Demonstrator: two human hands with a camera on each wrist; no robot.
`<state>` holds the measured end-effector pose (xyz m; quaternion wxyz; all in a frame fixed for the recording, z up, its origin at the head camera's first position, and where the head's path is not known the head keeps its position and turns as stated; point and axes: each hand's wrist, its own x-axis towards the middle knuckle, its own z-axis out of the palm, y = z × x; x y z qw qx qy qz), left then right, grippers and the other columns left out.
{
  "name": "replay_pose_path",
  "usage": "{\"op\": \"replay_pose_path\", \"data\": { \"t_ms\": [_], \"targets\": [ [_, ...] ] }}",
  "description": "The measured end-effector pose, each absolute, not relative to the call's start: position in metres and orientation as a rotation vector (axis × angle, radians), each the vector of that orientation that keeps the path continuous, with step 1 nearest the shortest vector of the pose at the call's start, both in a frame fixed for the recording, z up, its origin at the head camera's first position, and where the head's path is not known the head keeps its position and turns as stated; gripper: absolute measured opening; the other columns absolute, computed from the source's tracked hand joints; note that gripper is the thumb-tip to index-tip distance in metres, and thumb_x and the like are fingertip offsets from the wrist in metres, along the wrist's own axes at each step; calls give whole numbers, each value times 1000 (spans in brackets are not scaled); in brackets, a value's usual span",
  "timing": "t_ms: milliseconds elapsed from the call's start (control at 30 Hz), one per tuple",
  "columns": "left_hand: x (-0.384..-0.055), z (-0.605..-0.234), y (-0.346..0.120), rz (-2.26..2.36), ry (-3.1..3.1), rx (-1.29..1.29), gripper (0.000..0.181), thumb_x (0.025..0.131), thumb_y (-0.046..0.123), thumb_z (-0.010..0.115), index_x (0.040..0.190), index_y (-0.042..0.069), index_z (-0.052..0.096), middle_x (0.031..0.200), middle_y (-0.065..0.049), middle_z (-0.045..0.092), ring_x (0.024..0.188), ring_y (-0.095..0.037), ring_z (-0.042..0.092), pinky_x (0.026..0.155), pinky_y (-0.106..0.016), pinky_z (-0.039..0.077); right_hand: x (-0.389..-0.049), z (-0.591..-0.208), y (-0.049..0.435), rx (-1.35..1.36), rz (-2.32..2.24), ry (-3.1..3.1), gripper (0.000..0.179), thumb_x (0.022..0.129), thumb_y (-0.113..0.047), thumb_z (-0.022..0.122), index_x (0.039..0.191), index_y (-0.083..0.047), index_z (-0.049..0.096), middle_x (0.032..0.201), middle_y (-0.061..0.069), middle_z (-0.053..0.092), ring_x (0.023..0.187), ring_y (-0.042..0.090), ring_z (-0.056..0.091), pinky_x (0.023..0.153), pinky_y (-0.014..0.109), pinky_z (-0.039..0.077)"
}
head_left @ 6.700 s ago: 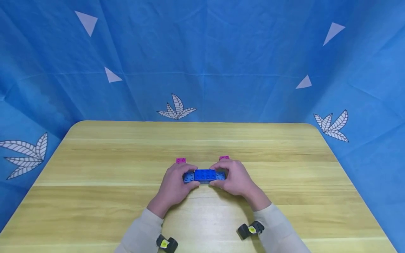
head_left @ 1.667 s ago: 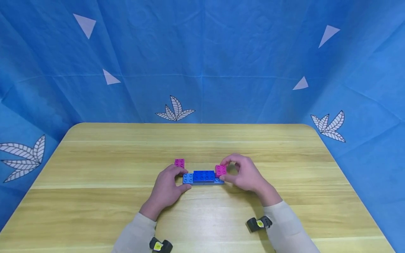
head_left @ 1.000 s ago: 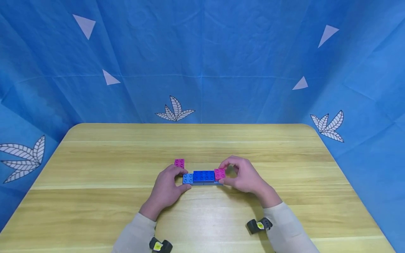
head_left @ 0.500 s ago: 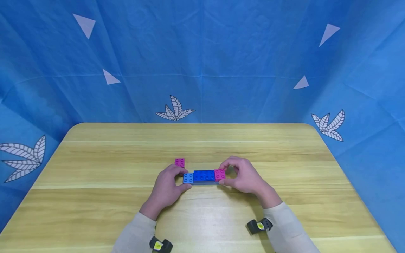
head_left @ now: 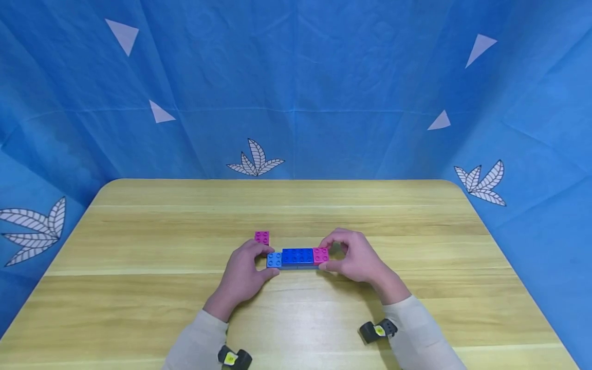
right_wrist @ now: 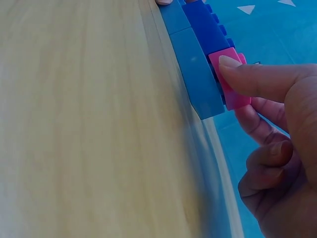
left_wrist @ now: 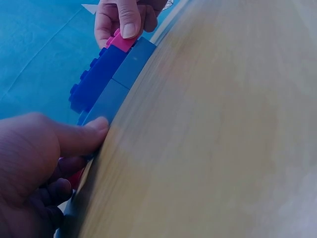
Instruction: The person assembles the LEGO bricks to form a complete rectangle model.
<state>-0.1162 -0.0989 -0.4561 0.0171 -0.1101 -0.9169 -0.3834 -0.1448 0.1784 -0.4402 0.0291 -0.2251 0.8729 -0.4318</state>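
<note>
Two light blue toy bricks stand end to end on the table; the left one (head_left: 274, 260) shows bare studs, and the right one (right_wrist: 198, 74) shows its side in the right wrist view. A dark blue brick (head_left: 297, 256) bridges them on top. My left hand (head_left: 242, 275) pinches the left light blue brick between thumb and fingers. At the right end, my right hand (head_left: 356, 259) pinches a pink brick (head_left: 321, 255) against the dark blue one. In the right wrist view this pink brick sits slightly tilted, with a narrow gap above the light blue brick.
Another pink brick (head_left: 262, 237) lies just behind my left fingers, partly covered by them. The wooden table (head_left: 296, 205) ends at a blue patterned cloth (head_left: 296, 77) behind. Black straps with small devices (head_left: 379, 330) sit on both sleeves.
Earlier both hands held the blue bricks, with both pink bricks on the table behind. My right hand has since brought one pink brick down onto the right end. The left hand keeps its hold.
</note>
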Motion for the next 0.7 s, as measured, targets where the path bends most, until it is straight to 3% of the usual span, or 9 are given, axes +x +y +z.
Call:
{"op": "replay_pose_path", "data": {
  "t_ms": [700],
  "targets": [
    [-117,-456,-98,-1209,-2859,-323,36,79,17,87,111,9,73,109,-3,64,111,-25,60,99,-43,46,-143,-442,177,-691,-1324,2731,34,68,-14,94,95,-23,74,90,-12,64,71,26,50,62,32,40]
  ]
}}
